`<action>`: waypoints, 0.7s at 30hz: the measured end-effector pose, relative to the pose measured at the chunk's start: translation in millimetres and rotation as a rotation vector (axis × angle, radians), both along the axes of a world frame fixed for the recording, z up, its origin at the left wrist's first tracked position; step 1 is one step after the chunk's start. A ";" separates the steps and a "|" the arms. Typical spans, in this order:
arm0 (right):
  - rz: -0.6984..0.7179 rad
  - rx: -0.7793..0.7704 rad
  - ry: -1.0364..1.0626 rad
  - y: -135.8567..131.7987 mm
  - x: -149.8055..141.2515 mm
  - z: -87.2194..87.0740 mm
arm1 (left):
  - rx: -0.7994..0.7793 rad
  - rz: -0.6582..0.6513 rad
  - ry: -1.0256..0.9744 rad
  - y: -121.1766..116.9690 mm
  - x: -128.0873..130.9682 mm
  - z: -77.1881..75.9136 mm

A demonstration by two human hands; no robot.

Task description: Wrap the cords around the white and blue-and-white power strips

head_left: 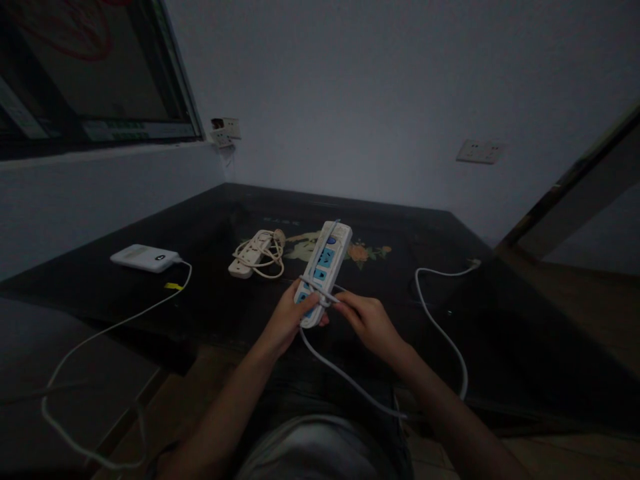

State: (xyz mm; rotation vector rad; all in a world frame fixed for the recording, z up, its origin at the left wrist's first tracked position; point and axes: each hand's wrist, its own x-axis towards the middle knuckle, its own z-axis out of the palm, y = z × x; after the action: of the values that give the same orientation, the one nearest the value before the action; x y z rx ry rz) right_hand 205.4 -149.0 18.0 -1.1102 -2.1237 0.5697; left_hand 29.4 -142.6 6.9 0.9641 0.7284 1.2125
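Observation:
My left hand (285, 320) is closed around the near end of a white power strip (327, 257) with blue sockets, held above the dark table (430, 233). My right hand (367, 320) pinches the strip's white cable (350, 380) where it crosses over the strip's body. That cable loops down toward my lap and runs off to the right. A second white power strip (253, 253), bundled in its own cord, lies on the table beyond my left hand.
A white power bank (145, 258) lies at the table's left with a white cable (100, 333) trailing off the edge. Wall sockets (479, 151) sit on the far wall and in the corner (225, 130). A window (90, 67) is upper left.

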 end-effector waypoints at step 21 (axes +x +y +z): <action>0.230 -0.430 0.244 6.0 22.6 13.9 | -0.108 -0.048 -0.172 4.2 -6.9 8.0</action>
State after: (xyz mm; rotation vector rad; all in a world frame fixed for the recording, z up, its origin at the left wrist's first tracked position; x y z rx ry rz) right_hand 228.1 -142.9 31.9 -0.9578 -1.9738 1.2495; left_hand 22.5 -138.4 14.9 0.7732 0.6246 1.1859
